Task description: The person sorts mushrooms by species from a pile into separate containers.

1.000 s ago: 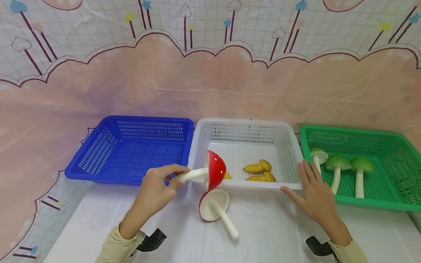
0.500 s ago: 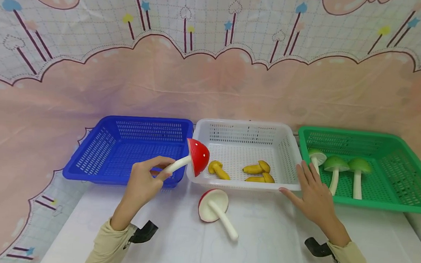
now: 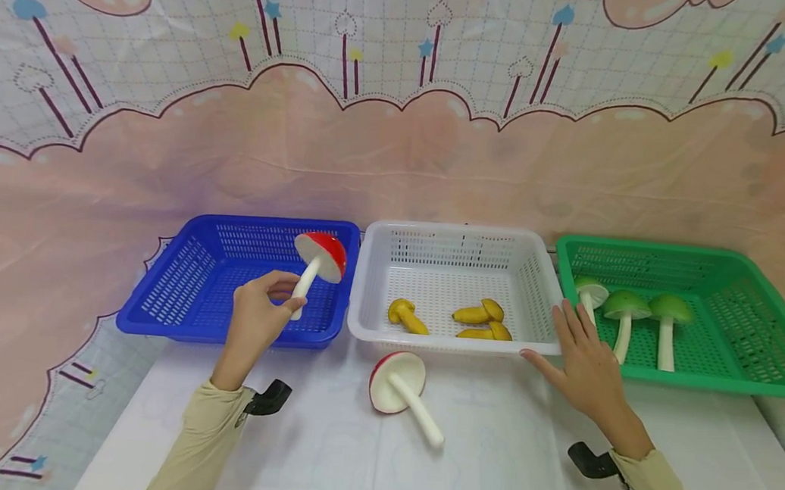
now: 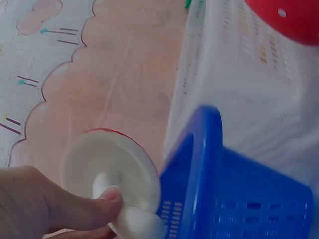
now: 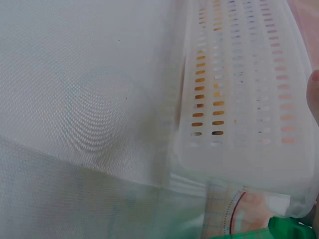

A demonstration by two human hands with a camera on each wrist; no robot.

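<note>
My left hand [image 3: 258,311] pinches the white stem of a toy mushroom [image 3: 323,254] with a red, white-dotted cap. The mushroom is held cap up and tilted, over the blue basket [image 3: 236,336]. In the left wrist view the thumb [image 4: 110,197] presses on the stem, and the pale underside of the cap faces the camera. My right hand [image 3: 589,365] rests with straight, spread fingers at the near right corner of the white basket [image 3: 454,343], beside the green basket [image 3: 718,383]. A second red mushroom [image 3: 399,386] lies on the table in front of the white basket.
Several yellow mushrooms, one of them a short-stemmed mushroom [image 3: 409,317], lie in the white basket. In the green basket are green-capped mushrooms, among them a right-hand one [image 3: 670,310]. A patterned cloth [image 3: 440,157] hangs behind the row of baskets.
My left hand has carried the red mushroom leftward from above the white basket's corner to over the blue basket, turning its cap upward. The right hand has stayed in place.
</note>
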